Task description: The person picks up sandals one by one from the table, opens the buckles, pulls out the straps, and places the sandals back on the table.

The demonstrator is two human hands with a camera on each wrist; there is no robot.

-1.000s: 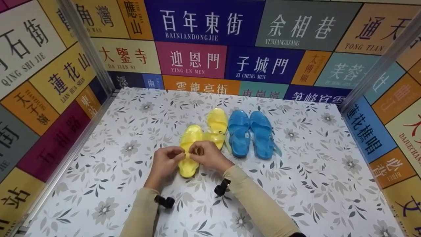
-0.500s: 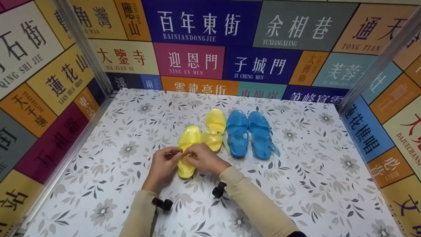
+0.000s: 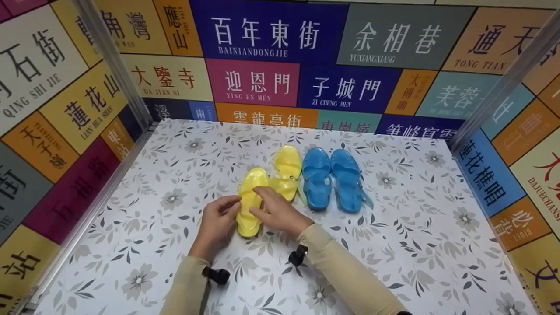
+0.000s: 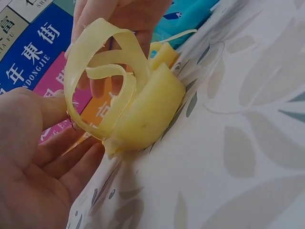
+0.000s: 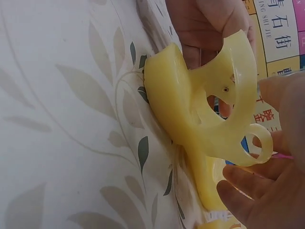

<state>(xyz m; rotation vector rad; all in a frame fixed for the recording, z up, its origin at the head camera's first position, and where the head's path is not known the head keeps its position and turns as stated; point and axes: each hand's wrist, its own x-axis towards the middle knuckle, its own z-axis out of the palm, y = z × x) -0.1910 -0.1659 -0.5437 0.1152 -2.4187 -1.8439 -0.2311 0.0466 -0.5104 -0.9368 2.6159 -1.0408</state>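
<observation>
A yellow sandal (image 3: 253,178) lies on the patterned tabletop, heel toward me, between the two hands. Its translucent ankle strap (image 4: 74,71) loops up above the heel. On its left side my left hand (image 3: 217,221) has thumb and fingers around the strap near a small metal fastener. At the right side my right hand (image 3: 282,212) has its fingers spread and loosely bent. In the right wrist view those fingers (image 5: 252,183) are right by a rounded yellow loop (image 5: 268,136) of the strap, without curling round it.
A second yellow sandal (image 3: 288,158) lies just behind to the right, its heel partly covered by the right hand. Beside it are two blue sandals (image 3: 317,194) with trailing straps. Walls with printed signs (image 3: 267,30) enclose the back and sides of the table (image 3: 140,227).
The right thumb and fingers, earlier pinched together over the sandal beside the left fingertips, have parted and drawn slightly right. The left hand stays at the strap. The sandals have not moved.
</observation>
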